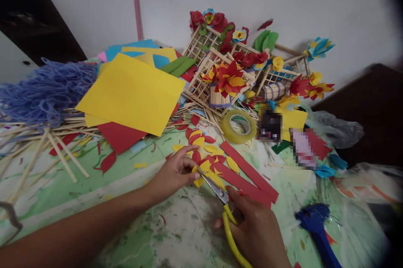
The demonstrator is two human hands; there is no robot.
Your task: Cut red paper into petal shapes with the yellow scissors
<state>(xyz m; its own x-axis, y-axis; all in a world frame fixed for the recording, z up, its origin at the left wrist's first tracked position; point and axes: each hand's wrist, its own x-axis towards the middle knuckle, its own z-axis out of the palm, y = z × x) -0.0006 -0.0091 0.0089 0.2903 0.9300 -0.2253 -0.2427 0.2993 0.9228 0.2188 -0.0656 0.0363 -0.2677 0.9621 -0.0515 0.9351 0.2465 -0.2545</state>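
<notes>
1. The left hand [179, 169] is in the middle of the frame. Its thumb and finger pinch a small yellow paper piece [198, 182].
2. The right hand [256, 219], at the lower middle, is curled around the yellow handles of the silver metal scissors [222, 195]. The scissors point up and left, with their tips right by the left hand's fingertips.
3. Red and yellow leaf-shaped paper bits [232, 165] lie in a pile just past the hands, in the middle of the frame.
4. Two long red paper strips [252, 173] lie beside the pile, right of the middle.
5. A fat roll of yellowish tape [226, 127] sits above the strips.
6. A big yellow paper sheet [132, 92] lies left of the middle, on top of other sheets.
7. A blue glue gun [317, 228] lies at the lower right on the green and white desk [176, 236].
</notes>
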